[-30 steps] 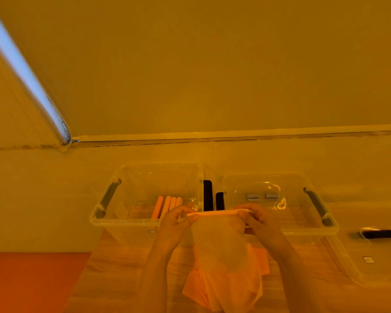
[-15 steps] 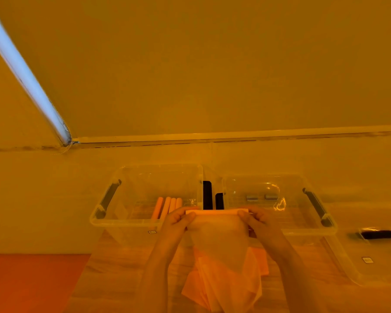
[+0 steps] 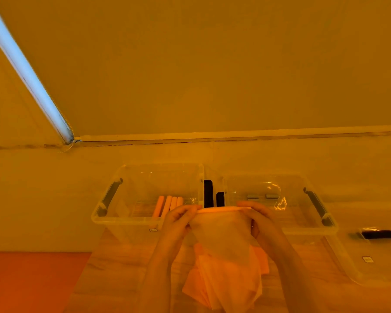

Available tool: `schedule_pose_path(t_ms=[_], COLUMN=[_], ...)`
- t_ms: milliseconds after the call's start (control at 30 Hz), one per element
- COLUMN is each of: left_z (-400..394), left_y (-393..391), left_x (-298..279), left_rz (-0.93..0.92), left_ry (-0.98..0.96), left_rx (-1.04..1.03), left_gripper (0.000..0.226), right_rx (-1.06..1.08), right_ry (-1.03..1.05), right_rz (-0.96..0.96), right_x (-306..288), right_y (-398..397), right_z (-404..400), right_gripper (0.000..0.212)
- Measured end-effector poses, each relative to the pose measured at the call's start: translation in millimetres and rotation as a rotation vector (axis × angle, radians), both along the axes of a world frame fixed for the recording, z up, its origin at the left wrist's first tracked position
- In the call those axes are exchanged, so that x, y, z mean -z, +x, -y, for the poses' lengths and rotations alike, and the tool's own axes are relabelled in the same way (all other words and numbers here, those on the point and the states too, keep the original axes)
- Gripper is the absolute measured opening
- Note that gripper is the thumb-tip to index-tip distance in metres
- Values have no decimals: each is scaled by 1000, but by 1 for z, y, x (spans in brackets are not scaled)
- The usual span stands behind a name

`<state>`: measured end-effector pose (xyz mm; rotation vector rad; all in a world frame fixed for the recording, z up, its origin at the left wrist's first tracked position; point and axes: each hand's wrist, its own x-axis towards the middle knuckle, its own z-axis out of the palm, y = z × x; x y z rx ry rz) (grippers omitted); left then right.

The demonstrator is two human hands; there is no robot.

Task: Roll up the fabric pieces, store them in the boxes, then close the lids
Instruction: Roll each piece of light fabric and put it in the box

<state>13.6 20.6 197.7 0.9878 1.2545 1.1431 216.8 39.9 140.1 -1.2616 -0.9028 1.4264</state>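
Amber light washes a plain wall and a wooden worktop, where a person starts rolling a fabric piece at the near edge of two clear boxes. Both hands pinch the sheet's top edge, which has been turned into a thin roll; the left hand holds one end, the right hand the other, each grip narrow and closed on the cloth. The roll's long axis runs left to right, level between the hands, and the loose sheet hangs down from it toward a pile of more orange pieces lying on the worktop below. Judging by the layout, the roll must next go forward into a box: the left box lies just beyond the left hand and already holds four finished rolls lined side by side, their long axes pointing away from the person, so this one would need turning to lie with them. The right box sits just beyond the right hand; small grey items show at its far wall. Two dark clips stand between the boxes. A clear lid with a dark handle rests at the right. The hanging sheet is most of the piece, so the rolling looks barely begun, and the near box rims stand in the way of any low forward move.
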Motion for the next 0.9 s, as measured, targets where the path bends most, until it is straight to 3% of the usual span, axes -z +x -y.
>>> schedule_pose_path(t_ms=[67, 233, 333, 500, 767, 900], left_z=[0, -4, -5, -4, -2, -2], left_y=[1, -2, -3, -1, 1, 2], left_x=[0, 4, 6, 6, 1, 0], left_rz=[-69, -133, -154, -182, -32, -80], left_ry=[21, 0, -23, -5, -33, -9], left_rx=[15, 3, 26, 31, -4, 9], left_gripper=[16, 27, 20, 11, 23, 17], right_rx=[-3, -43, -65, -73, -41, -25], right_ry=[11, 81, 57, 54, 48, 36], right_rz=[90, 214, 242, 281, 172, 115], right_x=[0, 5, 5, 3, -5, -7], right_y=[0, 6, 8, 9, 5, 6], right_z=[1, 1, 0, 2, 4, 4], right_gripper=[31, 18, 26, 16, 14, 12])
